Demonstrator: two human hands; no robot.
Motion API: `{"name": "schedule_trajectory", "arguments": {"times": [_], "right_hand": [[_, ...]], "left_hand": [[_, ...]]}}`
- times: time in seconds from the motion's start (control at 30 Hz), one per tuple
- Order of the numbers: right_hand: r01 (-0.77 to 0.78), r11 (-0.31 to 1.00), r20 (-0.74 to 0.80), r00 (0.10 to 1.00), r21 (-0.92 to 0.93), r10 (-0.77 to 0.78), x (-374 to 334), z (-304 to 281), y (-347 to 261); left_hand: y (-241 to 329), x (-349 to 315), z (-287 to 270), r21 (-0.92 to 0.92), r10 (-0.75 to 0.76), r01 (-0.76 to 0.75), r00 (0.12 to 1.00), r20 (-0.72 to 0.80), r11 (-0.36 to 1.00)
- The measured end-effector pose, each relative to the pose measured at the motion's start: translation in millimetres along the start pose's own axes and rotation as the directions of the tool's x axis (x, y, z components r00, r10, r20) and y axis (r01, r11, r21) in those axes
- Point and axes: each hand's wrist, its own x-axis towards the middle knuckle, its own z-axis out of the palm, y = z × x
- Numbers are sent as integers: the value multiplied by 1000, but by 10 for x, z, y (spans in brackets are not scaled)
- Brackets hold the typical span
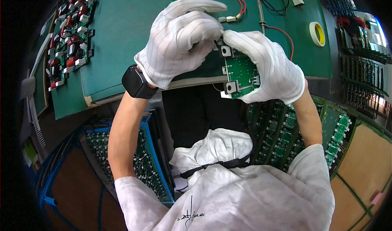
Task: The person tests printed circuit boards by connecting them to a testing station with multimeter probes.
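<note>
Both my hands wear white striped gloves and meet over the front edge of the green bench. My right hand [273, 65] is closed round a green circuit board [241, 74], its thumb and fingers at the board's edges. Black brackets with pale round-holed tabs line the board's left side. My left hand [181, 39] is curled at the board's upper left corner, thumb and fingertip close together beside my right thumb. Whatever the left fingertips pinch is too small or hidden to make out.
Several populated boards [71, 39] stand in rows at the bench's left. A tape roll [317, 34], a connector on red wires [229, 18] and a metal rod with a cable [261, 10] lie on the bench [118, 39]. Board-filled crates [153, 161] flank my lap.
</note>
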Motion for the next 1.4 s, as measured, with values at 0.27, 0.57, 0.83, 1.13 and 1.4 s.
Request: {"name": "schedule_trajectory", "arguments": {"times": [0.27, 0.57, 0.83, 1.13, 1.4], "right_hand": [[-13, 992, 87, 996, -122, 24, -29, -18, 13], [70, 990, 48, 997, -120, -64, -76, -11, 94], [58, 993, 115, 992, -101, -46, 1, -97, 97], [-68, 975, 85, 995, 211, 51, -141, -81, 80], [-174, 913, 83, 985, 368, 154, -133, -23, 69]], "left_hand": [[18, 18, 2, 0, -23, 23, 1000, 4, 1000], [-12, 2, 15, 22, 35, -36, 999, 15, 999], [-22, 2, 1, 18, 20, -20, 1000, 14, 1000], [36, 2, -16, 174, 114, -123, 991, 64, 977], [-34, 10, 21, 105, 106, -103, 994, -31, 989]]}}
